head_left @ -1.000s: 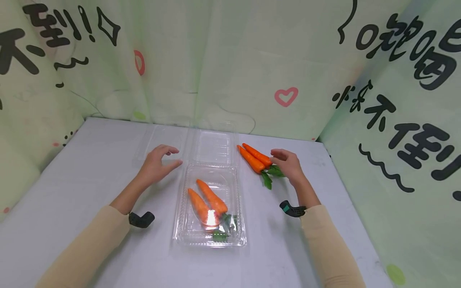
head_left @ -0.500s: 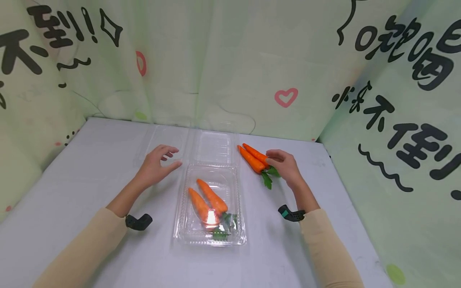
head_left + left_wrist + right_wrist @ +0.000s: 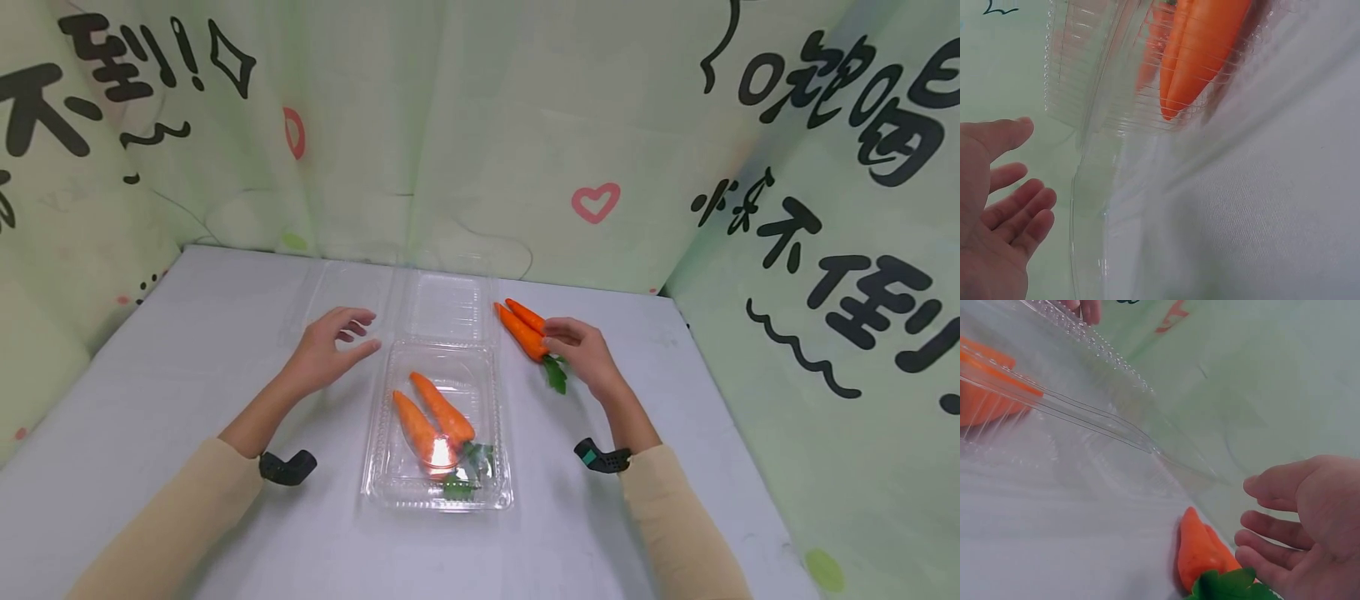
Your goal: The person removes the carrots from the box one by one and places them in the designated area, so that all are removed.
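Observation:
My left hand [image 3: 327, 348] hovers left of a transparent plastic clamshell box [image 3: 491, 417], its fingers loosely bent and holding nothing. Inside that box lie two orange carrots [image 3: 442, 408] with green leaves [image 3: 478, 458]. Over on the right, two more carrots [image 3: 517, 329] with leafy tops [image 3: 555, 375] lie on the table. My right hand [image 3: 581, 350] is above their leafy end, covering part of it in the head view. In the right wrist view its thumb and fingers [image 3: 1266, 556] are spread apart with nothing between them.
Behind the box, open transparent plastic packaging [image 3: 446, 304] lies toward the back of the white table [image 3: 187, 358]. A pale green curtain [image 3: 510, 125] with black lettering closes off the back and sides.
My right hand has moved left and slightly toward me, further over the loose carrots' leafy end. The left hand is almost still. Carrots and box have stayed in place.

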